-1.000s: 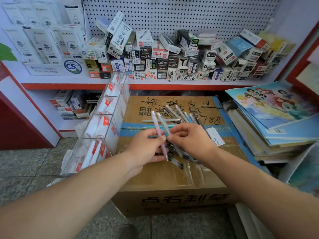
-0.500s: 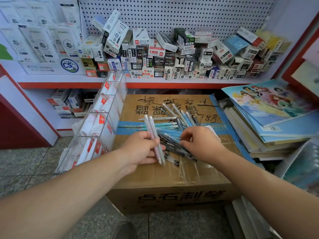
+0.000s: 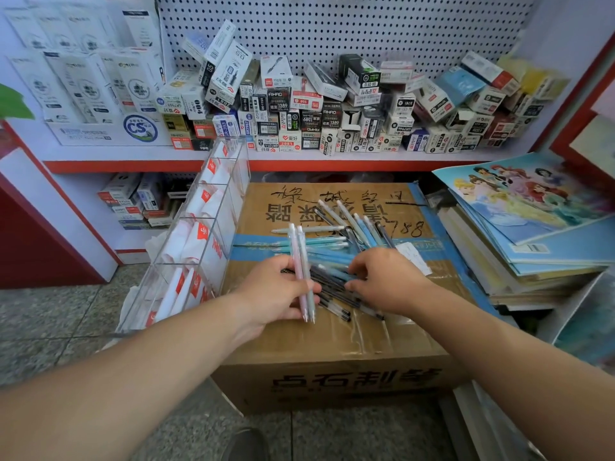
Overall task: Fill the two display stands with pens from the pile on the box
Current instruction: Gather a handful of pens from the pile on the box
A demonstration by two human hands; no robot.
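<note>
A pile of pens [image 3: 336, 241], pale blue, white and dark, lies on top of a brown cardboard box [image 3: 332, 344]. My left hand [image 3: 276, 294] grips two pens [image 3: 301, 257], one pink and one pale, held upright side by side. My right hand [image 3: 382, 281] reaches into the pile with curled fingers pinching dark pens; its grip is partly hidden. A clear acrylic display stand [image 3: 196, 234] with several compartments leans against the box's left side and holds white packets with red labels.
A red-edged shelf [image 3: 332, 163] behind the box carries many small stationery boxes under a pegboard. A stack of books and notebooks [image 3: 525, 227] sits right of the box. Grey tiled floor [image 3: 56, 321] lies to the left.
My right hand passed a second pen to my left hand, then dropped back into the pile. My left hand now holds both pens together.
</note>
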